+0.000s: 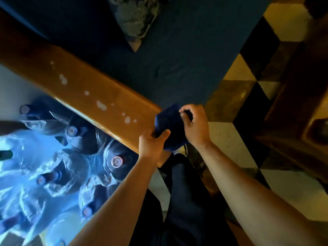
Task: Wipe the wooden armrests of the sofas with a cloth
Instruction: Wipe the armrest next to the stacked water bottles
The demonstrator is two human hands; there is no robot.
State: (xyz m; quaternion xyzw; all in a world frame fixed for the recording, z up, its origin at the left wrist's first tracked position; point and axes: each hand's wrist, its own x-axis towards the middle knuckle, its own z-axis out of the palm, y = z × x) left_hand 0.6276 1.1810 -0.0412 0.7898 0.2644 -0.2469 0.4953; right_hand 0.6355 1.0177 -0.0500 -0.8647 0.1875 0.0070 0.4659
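Note:
A broad wooden armrest [79, 91] runs diagonally from the upper left down to the centre, with several pale spots along its top. A dark blue cloth [171, 125] is bunched at the armrest's near end. My left hand [151, 144] grips the cloth's lower left part, thumb on top. My right hand [194, 123] pinches its upper right edge. Both hands hold the cloth just over the armrest's end.
The dark blue sofa seat [177, 50] lies beyond the armrest, with a patterned cushion [136, 20] at the top. Several large water bottles [79, 135] stand on the floor to the left. A checkered floor [234, 139] and dark wooden furniture [292, 112] are on the right.

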